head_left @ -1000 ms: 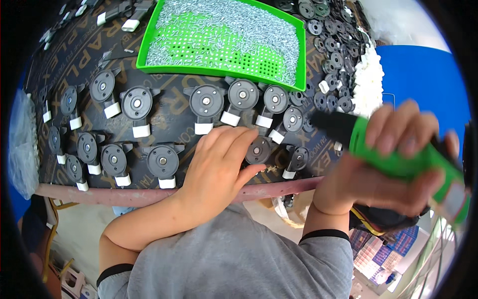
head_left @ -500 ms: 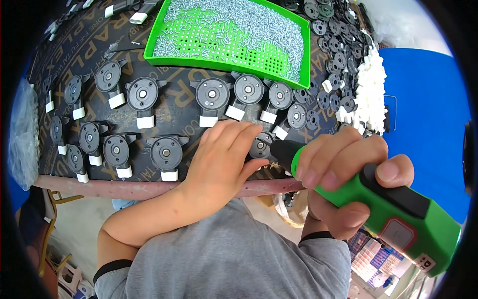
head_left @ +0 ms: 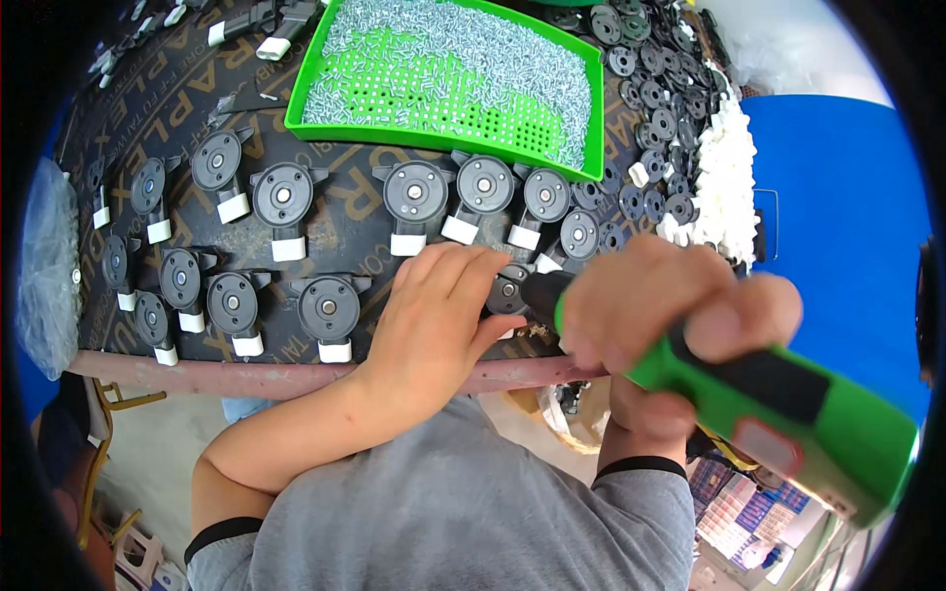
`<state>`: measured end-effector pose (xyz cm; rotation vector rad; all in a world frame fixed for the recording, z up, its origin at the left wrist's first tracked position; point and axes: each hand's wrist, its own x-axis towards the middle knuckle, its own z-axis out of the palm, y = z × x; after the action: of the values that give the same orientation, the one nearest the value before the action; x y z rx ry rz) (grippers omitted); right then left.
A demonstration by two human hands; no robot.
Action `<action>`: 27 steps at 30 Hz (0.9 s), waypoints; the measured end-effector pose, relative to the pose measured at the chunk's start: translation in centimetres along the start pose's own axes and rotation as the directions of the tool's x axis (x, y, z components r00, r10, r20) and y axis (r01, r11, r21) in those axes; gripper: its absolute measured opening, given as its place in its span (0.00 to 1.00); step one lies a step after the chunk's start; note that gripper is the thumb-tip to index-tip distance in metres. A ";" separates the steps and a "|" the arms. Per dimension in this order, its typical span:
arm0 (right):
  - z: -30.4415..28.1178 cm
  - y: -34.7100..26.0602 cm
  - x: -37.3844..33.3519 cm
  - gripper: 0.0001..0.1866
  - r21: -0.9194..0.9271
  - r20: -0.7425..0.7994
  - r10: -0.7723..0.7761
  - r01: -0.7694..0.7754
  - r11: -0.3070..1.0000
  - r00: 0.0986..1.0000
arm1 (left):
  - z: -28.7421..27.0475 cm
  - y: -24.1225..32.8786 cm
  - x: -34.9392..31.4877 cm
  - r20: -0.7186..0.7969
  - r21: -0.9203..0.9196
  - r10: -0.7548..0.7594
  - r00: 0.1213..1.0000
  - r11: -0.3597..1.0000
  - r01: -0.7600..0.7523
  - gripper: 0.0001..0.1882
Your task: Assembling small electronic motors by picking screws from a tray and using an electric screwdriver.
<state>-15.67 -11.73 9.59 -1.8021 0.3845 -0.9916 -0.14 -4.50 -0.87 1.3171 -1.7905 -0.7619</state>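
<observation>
Left hand (head_left: pixel 439 315) flat, fingers spread, pressing round black disc part (head_left: pixel 508 293) with white clip, on table's near edge. Right hand (head_left: pixel 655 325) clamped around green-black electric screwdriver (head_left: pixel 778 394), dark tip at part.

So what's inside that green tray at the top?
The green tray holds a heap of small silvery screws. Its perforated floor shows mid-tray; elsewhere the screws cover it.
</observation>
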 end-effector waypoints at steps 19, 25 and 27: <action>-4.9 9.6 5.6 0.15 -0.191 -0.420 -0.316 0.258 0.947 0.851 | 0.2 -0.2 0.1 -0.029 0.072 0.035 0.999 0.997 -0.033 0.31; -4.9 9.7 5.5 0.15 -0.193 -0.442 -0.309 0.247 0.950 0.842 | 0.3 -0.2 0.0 -0.032 0.070 0.036 0.999 0.997 -0.033 0.31; -5.0 9.7 5.4 0.15 -0.187 -0.451 -0.305 0.245 0.951 0.839 | 0.3 -0.2 -0.1 -0.030 0.075 0.047 0.998 0.996 -0.045 0.32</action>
<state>-14.52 -22.61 4.35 -1.7380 0.5026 -1.6623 -0.31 -4.50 -1.20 1.3238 -1.8329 -0.6514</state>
